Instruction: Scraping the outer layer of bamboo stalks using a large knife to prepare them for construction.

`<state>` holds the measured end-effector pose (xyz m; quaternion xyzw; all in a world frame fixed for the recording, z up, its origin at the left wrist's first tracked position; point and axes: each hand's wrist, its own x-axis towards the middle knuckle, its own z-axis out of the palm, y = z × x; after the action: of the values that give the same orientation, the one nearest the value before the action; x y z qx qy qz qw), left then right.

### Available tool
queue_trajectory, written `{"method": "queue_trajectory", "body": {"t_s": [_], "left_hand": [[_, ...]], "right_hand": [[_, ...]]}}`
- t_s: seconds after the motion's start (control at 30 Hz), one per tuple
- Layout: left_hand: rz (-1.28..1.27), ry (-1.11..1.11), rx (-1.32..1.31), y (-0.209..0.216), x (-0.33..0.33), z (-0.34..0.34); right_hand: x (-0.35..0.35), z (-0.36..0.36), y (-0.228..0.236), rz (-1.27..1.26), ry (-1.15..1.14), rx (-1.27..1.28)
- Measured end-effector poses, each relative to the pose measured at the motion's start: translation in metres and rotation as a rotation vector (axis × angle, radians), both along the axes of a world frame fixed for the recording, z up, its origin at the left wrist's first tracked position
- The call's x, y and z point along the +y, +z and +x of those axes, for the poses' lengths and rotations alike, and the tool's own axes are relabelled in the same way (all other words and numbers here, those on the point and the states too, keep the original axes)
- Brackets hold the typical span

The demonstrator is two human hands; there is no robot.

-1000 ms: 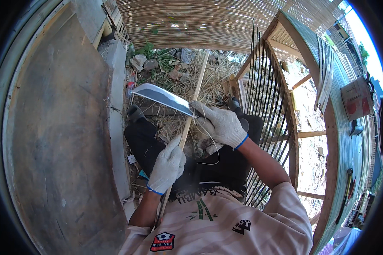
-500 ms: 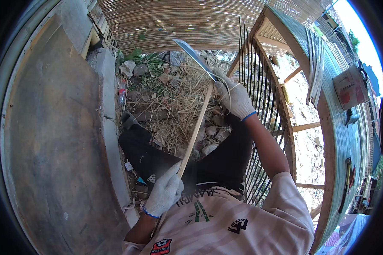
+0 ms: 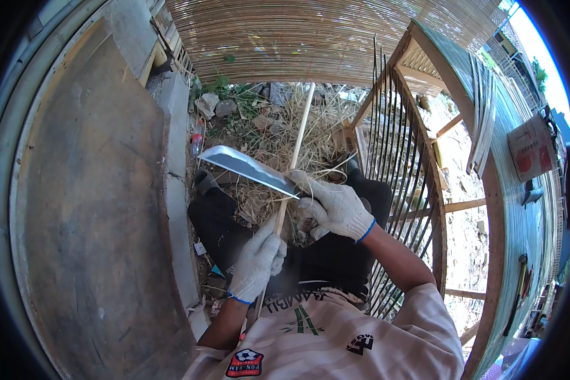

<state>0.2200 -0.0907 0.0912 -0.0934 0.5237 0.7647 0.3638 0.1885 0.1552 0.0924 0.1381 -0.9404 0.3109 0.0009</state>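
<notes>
Bamboo strip (image 3: 296,149) is running from the lower middle of the frame up toward the woven screen (image 3: 285,38), and the broad knife (image 3: 250,170) is now lying across it at mid-frame, having come down from the raised position of half a second ago. Right hand (image 3: 335,206) is gripping the knife handle closed, while left hand (image 3: 256,259) is clasping the strip lower down. Judging from this, another shaving stroke is beginning over the dry shavings (image 3: 278,133) on the ground.

knife (image 3: 250,170) crosses stick (image 3: 296,155); cage frame (image 3: 405,171) right, slab (image 3: 88,209) left.
</notes>
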Motion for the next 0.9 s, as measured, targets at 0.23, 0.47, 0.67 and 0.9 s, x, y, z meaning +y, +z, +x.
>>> {"method": "queue_trajectory", "body": {"t_s": [0.23,0.47,0.67,0.9], "left_hand": [[-0.002,0.091,0.015,-0.007,0.002,0.002],[-0.012,0.054,0.011,-0.005,-0.003,0.000],[-0.020,0.036,0.022,0.000,-0.004,0.002],[-0.020,-0.008,0.006,-0.002,-0.008,0.014]], "right_hand": [[-0.017,0.011,-0.001,0.296,0.170,-0.009],[-0.018,0.005,-0.003,0.365,0.146,0.007],[-0.017,-0.001,0.013,0.359,0.139,-0.023],[0.004,-0.017,0.002,0.316,0.033,0.061]]}}
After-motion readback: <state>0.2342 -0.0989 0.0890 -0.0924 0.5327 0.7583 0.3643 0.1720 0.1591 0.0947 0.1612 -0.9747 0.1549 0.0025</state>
